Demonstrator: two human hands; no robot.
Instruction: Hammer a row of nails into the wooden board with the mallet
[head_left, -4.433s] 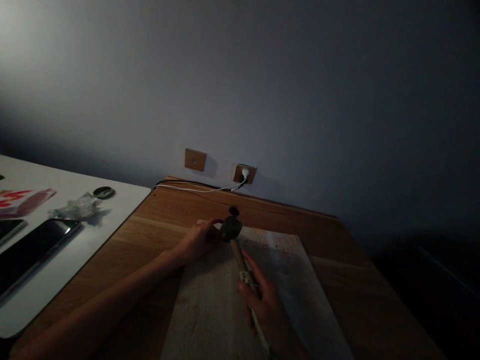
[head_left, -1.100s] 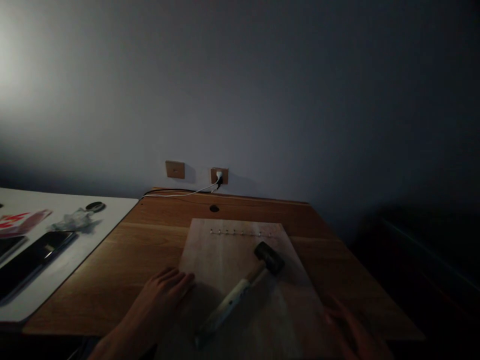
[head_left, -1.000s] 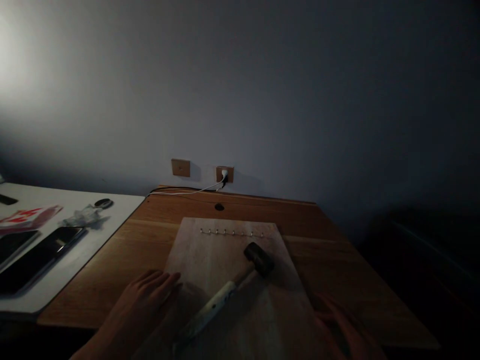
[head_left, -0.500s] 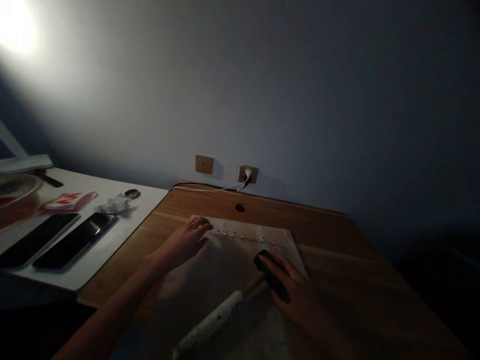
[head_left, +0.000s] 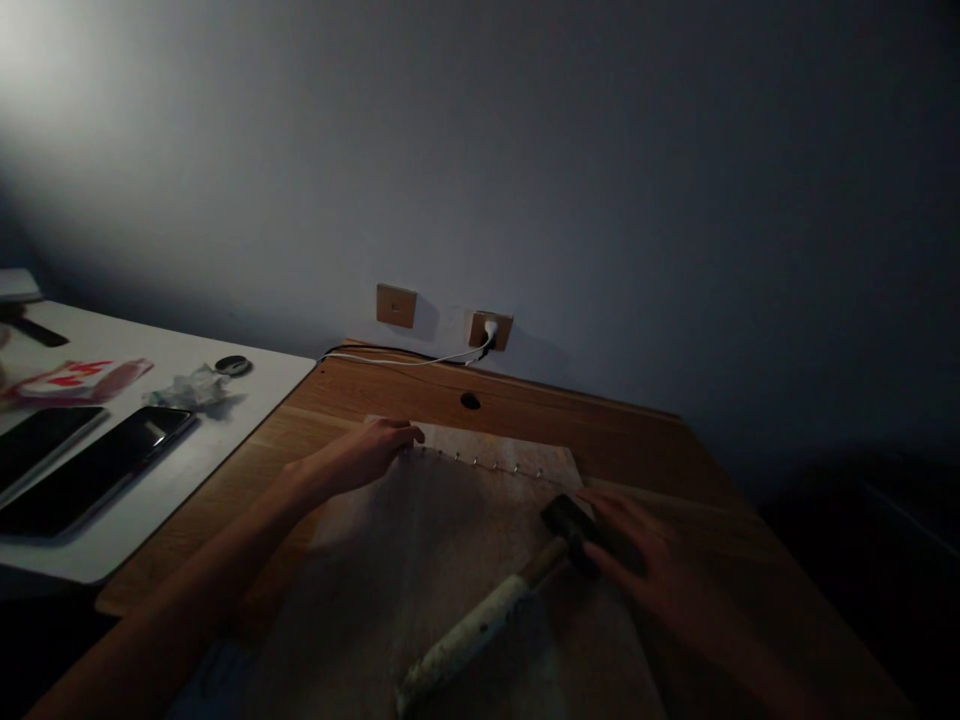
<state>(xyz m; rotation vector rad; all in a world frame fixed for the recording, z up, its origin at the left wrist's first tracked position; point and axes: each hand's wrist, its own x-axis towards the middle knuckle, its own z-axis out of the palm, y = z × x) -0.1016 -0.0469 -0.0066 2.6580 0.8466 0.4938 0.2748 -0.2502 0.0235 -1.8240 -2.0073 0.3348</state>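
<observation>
A pale wooden board [head_left: 450,540] lies on a brown wooden desk [head_left: 360,400]. A row of several small nails [head_left: 480,464] stands along its far edge. My left hand [head_left: 367,455] rests on the board's far left corner, fingers loosely bent, tips beside the first nail. A hammer [head_left: 502,605] with a dark head and a pale handle lies diagonally on the board. My right hand [head_left: 637,560] lies flat with fingers stretched over the hammer's head and the board's right edge.
A white table [head_left: 187,470] adjoins on the left, with two dark phones [head_left: 90,475], a red-and-white packet [head_left: 75,380], crumpled plastic [head_left: 187,388] and a small dark disc [head_left: 232,365]. On the wall a plugged-in white cable [head_left: 405,360] runs from a socket [head_left: 489,330]. A round hole [head_left: 470,401] sits near the desk's back.
The hammer was put down on the board. My hands then came forward: the left to the far left corner, the right onto the hammer's head, which has shifted right.
</observation>
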